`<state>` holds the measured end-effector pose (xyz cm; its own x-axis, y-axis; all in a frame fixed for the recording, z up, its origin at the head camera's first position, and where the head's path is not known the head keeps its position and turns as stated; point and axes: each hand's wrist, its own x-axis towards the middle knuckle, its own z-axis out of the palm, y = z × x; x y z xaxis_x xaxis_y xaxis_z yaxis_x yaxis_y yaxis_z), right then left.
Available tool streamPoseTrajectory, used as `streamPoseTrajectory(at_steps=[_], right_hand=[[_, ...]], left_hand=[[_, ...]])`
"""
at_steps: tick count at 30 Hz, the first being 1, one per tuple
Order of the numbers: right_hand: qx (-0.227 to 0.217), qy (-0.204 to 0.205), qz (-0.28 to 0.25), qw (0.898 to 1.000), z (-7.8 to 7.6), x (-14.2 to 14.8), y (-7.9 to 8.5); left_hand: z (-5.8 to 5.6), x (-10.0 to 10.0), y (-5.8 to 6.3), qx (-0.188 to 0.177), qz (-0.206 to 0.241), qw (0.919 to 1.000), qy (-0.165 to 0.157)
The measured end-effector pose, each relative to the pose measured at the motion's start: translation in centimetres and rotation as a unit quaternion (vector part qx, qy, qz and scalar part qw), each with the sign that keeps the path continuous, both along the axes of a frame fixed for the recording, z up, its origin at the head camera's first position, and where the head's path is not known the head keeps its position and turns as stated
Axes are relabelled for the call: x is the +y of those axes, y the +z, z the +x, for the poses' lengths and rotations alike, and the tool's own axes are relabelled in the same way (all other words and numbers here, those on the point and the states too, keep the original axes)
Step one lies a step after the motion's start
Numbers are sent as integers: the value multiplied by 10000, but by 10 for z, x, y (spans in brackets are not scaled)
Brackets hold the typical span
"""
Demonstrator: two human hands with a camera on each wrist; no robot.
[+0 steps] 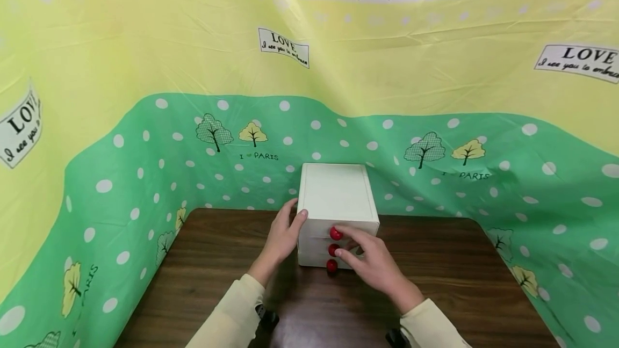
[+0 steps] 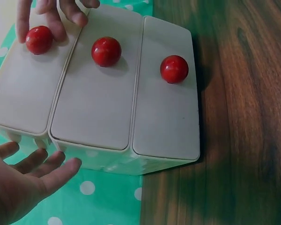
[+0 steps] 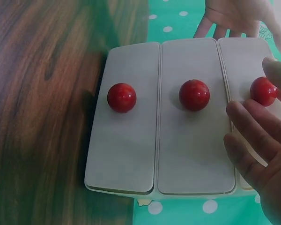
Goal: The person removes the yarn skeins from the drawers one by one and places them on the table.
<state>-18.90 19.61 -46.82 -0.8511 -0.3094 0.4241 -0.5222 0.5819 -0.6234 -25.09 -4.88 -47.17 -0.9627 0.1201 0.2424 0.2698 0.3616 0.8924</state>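
Note:
A small white drawer cabinet (image 1: 336, 192) stands on the brown wooden table, its three drawers closed. Each drawer front carries one round red knob, such as the middle knob (image 2: 106, 51) and the lowest knob (image 3: 122, 97). My right hand (image 1: 374, 262) is at the top knob (image 2: 39, 40). Two of its fingers lie on either side of that knob, while the thumb appears held off it. At the cabinet's left side, my left hand (image 1: 282, 232) has its fingers spread and loosely bent. Whether those fingertips touch the side wall I cannot tell.
The dark wooden table (image 1: 435, 267) extends on both sides of the cabinet and in front of it. A green, yellow and white patterned cloth (image 1: 242, 176) hangs along the back and sides, close behind the cabinet. Dark wrist devices sit at both sleeves.

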Motion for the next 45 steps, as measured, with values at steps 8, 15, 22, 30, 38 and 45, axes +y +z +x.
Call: streamPoseTrajectory(at_steps=[8,15,22,30,38,45], right_hand=[[21,-276,30,9996,-3,-5,3],[-12,-498,-82,9987,-6,-10,4],[-38,-681,68,9976,-6,-13,9],[-130,-646,127,9977,-3,-12,11],[-123,-517,86,9985,4,-10,11],[7,-404,7,9992,9,-8,8]], left_hand=[[-3,1,4,-90,85,9998,144],[-6,2,6,-430,267,9985,213],[-8,0,12,-873,704,9937,11],[-8,-4,17,-1151,900,9892,-117],[-9,-7,17,-1193,1053,9871,-186],[-8,-8,18,-1180,1021,9876,-184]])
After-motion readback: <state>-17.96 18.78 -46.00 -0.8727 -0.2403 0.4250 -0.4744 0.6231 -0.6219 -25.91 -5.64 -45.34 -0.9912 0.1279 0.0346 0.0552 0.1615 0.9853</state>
